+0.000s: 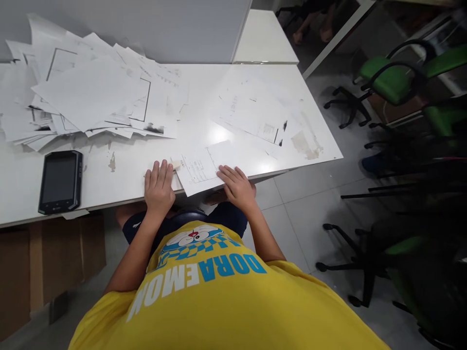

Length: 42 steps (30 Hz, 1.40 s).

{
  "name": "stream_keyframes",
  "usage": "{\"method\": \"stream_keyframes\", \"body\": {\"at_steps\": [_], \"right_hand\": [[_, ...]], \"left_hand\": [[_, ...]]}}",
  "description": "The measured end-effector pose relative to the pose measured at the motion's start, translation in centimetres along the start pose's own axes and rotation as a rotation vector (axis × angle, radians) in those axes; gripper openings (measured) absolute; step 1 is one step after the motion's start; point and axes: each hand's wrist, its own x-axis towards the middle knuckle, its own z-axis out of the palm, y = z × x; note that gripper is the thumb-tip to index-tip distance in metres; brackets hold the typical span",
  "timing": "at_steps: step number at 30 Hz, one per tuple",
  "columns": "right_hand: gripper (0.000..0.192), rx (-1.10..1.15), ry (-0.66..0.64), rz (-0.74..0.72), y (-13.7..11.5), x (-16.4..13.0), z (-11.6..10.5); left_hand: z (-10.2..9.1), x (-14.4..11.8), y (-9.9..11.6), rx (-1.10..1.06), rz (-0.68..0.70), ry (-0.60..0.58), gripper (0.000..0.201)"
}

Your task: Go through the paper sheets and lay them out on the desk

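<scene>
A folded white sheet of paper [204,166] with printed lines lies at the front edge of the white table [120,170]. My right hand [237,185] rests on its lower right corner, fingers spread flat. To the left of the sheet, my left hand [159,184] lies flat on the table edge, its fingertips beside a small pale eraser-like piece [177,165] at the sheet's left corner. Neither hand grips anything.
A big untidy pile of white papers [87,92] covers the table's far left. More sheets [255,114] lie at the right. A black handheld device [60,181] sits front left. Green office chairs [397,82] stand on the floor to the right. A grey partition [146,29] backs the table.
</scene>
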Motion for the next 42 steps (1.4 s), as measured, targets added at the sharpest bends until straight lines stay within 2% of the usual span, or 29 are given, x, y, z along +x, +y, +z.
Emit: {"method": "stream_keyframes", "body": {"at_steps": [2, 4, 7, 9, 11, 13, 15, 18, 20, 22, 25, 28, 30, 32, 34, 36, 38, 40, 42], "right_hand": [[0.042, -0.044, 0.082, 0.055, 1.1, 0.2, -0.7], [0.042, -0.133, 0.188, 0.196, 2.7, 0.7, -2.3], [0.049, -0.322, 0.465, 0.508, 5.1, 2.1, -6.0], [0.055, -0.426, 0.672, 0.640, 6.4, 3.6, -8.7], [0.058, -0.473, 0.769, 0.638, 7.4, 5.5, -10.8], [0.054, -0.459, 0.700, 0.585, 8.3, 7.8, -11.5], [0.052, -0.412, 0.463, 0.555, 9.2, 10.3, -10.9], [0.053, -0.336, 0.049, 0.546, 10.6, 13.2, -8.1], [0.049, -0.291, -0.109, 0.535, 11.3, 14.2, -5.8], [0.045, -0.268, -0.171, 0.536, 11.6, 14.5, -3.9], [0.051, -0.239, -0.144, 0.559, 11.1, 14.8, -1.7], [0.053, -0.141, 0.019, 0.511, 9.3, 15.3, 0.5], [0.051, -0.057, 0.096, 0.434, 7.5, 15.6, 2.2], [0.049, 0.019, 0.101, 0.349, 6.1, 15.8, 3.8], [0.047, 0.088, 0.084, 0.289, 5.5, 15.7, 4.9], [0.045, 0.151, 0.087, 0.281, 5.7, 15.7, 5.3], [0.045, 0.203, 0.114, 0.293, 6.3, 15.7, 5.3], [0.044, 0.237, 0.146, 0.289, 6.8, 15.7, 5.1], [0.043, 0.250, 0.166, 0.282, 7.0, 15.7, 5.0]], "left_hand": [[0.2, -0.1, 0.0, 0.029, 0.002, 0.031, 0.061], [0.4, -0.1, -0.1, 0.048, 0.011, 0.055, 0.062], [0.6, -0.1, -0.3, 0.063, 0.039, 0.080, 0.064], [0.6, -0.1, -0.4, 0.076, 0.063, 0.104, 0.066], [0.6, -0.1, -0.4, 0.108, 0.090, 0.139, 0.068], [0.5, -0.1, -0.3, 0.155, 0.118, 0.174, 0.070], [0.3, 0.0, -0.3, 0.199, 0.145, 0.199, 0.072], [0.1, 0.1, -0.3, 0.230, 0.162, 0.210, 0.075], [0.1, 0.2, -0.4, 0.239, 0.163, 0.211, 0.076], [0.0, 0.2, -0.3, 0.245, 0.163, 0.210, 0.077], [-0.1, -0.3, 0.4, 0.253, 0.168, 0.199, 0.079], [-1.1, -1.2, 1.1, 0.280, 0.149, 0.217, 0.079], [-2.5, -0.9, 0.3, 0.304, 0.145, 0.257, 0.077], [-4.4, 0.8, -2.1, 0.309, 0.166, 0.250, 0.074], [-6.5, 4.2, -5.8, 0.277, 0.170, 0.115, 0.071], [-8.1, 8.3, -10.1, 0.280, 0.076, -0.034, 0.065], [-8.8, 11.8, -13.6, 0.334, -0.029, -0.112, 0.068], [-8.9, 13.8, -15.7, 0.375, -0.063, -0.180, 0.074], [-8.6, 14.1, -16.2, 0.402, -0.060, -0.200, 0.070]]}}
